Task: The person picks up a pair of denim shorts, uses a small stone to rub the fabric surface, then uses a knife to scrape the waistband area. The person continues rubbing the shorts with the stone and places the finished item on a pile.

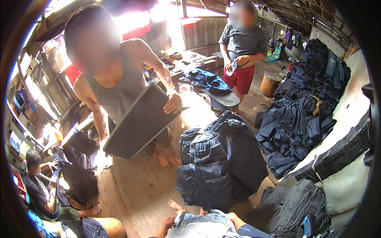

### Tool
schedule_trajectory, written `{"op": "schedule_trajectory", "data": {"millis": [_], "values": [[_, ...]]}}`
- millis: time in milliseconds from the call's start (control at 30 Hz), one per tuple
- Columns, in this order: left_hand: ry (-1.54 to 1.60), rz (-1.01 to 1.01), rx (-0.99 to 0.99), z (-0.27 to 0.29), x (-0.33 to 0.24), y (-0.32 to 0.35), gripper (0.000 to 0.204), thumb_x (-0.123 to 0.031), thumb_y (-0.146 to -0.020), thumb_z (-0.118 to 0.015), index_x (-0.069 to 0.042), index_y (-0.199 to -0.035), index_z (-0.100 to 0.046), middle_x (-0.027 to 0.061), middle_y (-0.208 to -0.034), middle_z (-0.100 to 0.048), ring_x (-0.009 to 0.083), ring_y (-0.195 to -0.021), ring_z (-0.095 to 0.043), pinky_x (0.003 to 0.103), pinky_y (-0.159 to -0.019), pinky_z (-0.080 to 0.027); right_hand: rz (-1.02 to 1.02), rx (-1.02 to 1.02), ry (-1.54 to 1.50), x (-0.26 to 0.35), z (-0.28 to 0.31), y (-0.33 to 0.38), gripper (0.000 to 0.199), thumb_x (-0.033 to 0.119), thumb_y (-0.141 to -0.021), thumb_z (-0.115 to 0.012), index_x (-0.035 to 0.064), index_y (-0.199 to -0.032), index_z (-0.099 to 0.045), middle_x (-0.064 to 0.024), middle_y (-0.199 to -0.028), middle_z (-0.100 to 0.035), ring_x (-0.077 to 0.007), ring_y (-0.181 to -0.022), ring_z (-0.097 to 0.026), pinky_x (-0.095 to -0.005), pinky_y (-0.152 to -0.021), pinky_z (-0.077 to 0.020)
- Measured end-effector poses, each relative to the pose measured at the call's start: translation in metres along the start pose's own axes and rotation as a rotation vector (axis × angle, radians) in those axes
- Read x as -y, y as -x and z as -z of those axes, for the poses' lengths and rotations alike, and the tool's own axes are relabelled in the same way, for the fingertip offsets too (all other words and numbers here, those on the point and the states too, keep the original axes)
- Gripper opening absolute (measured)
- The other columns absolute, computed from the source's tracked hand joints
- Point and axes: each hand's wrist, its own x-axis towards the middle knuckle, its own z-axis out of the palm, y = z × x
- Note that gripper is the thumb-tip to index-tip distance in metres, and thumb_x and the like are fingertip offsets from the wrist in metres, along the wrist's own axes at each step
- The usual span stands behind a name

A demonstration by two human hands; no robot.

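My left hand (168, 221) is low at my left side, beside the pale shirt I wear. On the other side, my right hand (231, 216) is partly hidden against my body. Both are small in the picture, and their fingers do not show clearly; I see no object in either. Just ahead of my bare feet, a thick stack of dark denim trousers (212, 164) is draped, with stitched pockets and gathered waistbands showing. It stands apart from both hands. Right of me lies a heap of dark cloth (291, 208).
A person in a grey tank top holds a dark slanted board (139, 123). Behind, another person holds a clear bottle (232, 68). A seated person (41, 190) handles dark cloth at left. Denim heaps (295, 127) line the right wall. A wooden drum (271, 83) stands farther back.
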Motion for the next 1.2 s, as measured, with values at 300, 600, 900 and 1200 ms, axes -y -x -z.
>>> {"op": "schedule_trajectory", "data": {"millis": [300,600,900,1200], "values": [[-0.351,-0.266,0.055,-0.002,0.011,0.003,0.023,-0.018,-0.101,-0.045,-0.008,-0.112,-0.061,0.0148,-0.088,-0.068,0.0235,-0.070,-0.070,0.037,-0.058,-0.058,0.038,0.007,-0.109,0.012,0.005,-0.005,0.058,0.048,-0.083,-0.069,-0.0024,-0.112,-0.072,-0.0200,-0.113,-0.072,-0.0292,-0.101,-0.071,-0.0391,-0.083,-0.0553],[0.394,0.130,-0.057,-0.004,0.031,0.024,0.037,-0.038,-0.099,-0.045,-0.005,-0.109,-0.059,0.0109,-0.081,-0.064,0.0232,-0.062,-0.065,0.039,-0.054,-0.052,0.644,0.583,-0.214,0.187,0.169,0.085,0.028,0.022,-0.099,-0.056,0.0016,-0.118,-0.062,-0.0093,-0.093,-0.072,-0.0197,-0.075,-0.071,-0.0337,-0.053,-0.0556],[0.742,0.248,-0.232,-0.027,0.131,0.042,0.051,-0.036,-0.095,-0.054,0.003,-0.127,-0.054,0.0188,-0.099,-0.069,0.0304,-0.076,-0.070,0.051,-0.065,-0.057,0.618,-0.631,0.499,0.421,0.389,0.075,0.094,0.039,-0.081,-0.067,0.0019,-0.156,-0.023,-0.0279,-0.136,-0.057,-0.0385,-0.124,-0.059,-0.0466,-0.106,-0.0457],[-0.126,0.061,-0.298,-0.089,0.175,0.090,0.032,-0.028,-0.090,-0.059,0.000,-0.105,-0.062,0.0222,-0.104,-0.071,0.0345,-0.083,-0.073,0.043,-0.070,-0.058,0.617,-0.727,0.475,0.436,0.415,0.000,0.102,0.039,-0.080,-0.070,0.0026,-0.157,-0.014,-0.0275,-0.143,-0.050,-0.0426,-0.128,-0.054,-0.0493,-0.108,-0.0440]]}}
